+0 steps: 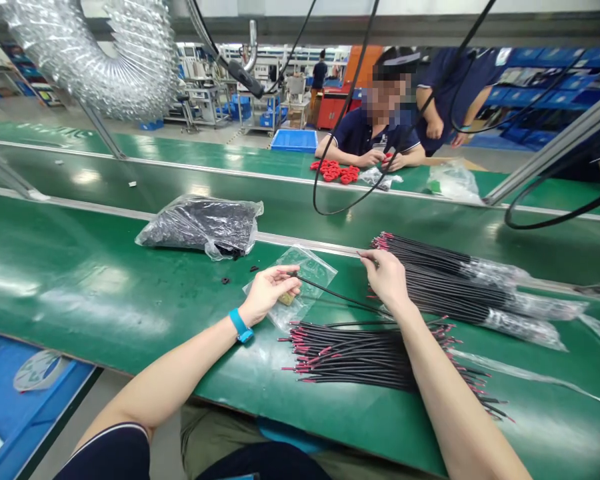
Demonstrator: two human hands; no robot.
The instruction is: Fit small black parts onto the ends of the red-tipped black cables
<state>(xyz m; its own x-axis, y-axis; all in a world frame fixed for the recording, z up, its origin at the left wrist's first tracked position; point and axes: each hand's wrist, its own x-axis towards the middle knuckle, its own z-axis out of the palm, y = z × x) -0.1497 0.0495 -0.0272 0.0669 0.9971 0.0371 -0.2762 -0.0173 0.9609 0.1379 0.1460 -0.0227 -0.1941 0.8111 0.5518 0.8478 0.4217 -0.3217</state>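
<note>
My left hand (273, 293), with a blue band on its wrist, pinches the end of a thin black cable (333, 292). The cable runs right and slightly down until it passes beneath my right forearm. My right hand (387, 280) is closed at the fingertips, beside the bundled cables; a tiny dark tip shows there, too small to name. Under and behind my left hand lies a clear plastic bag (317, 270) with small yellowish pieces inside. Below my hands spreads a loose pile of black cables (350, 357) with red ends, partly covered by my right forearm.
Cable bundles (440, 280) partly wrapped in plastic lie at the right. A bag of black parts (200, 227) sits at the left, near small black pieces (225, 281). Black cords (315, 193) hang overhead. Across the bench a co-worker (370, 137) handles red parts (335, 171).
</note>
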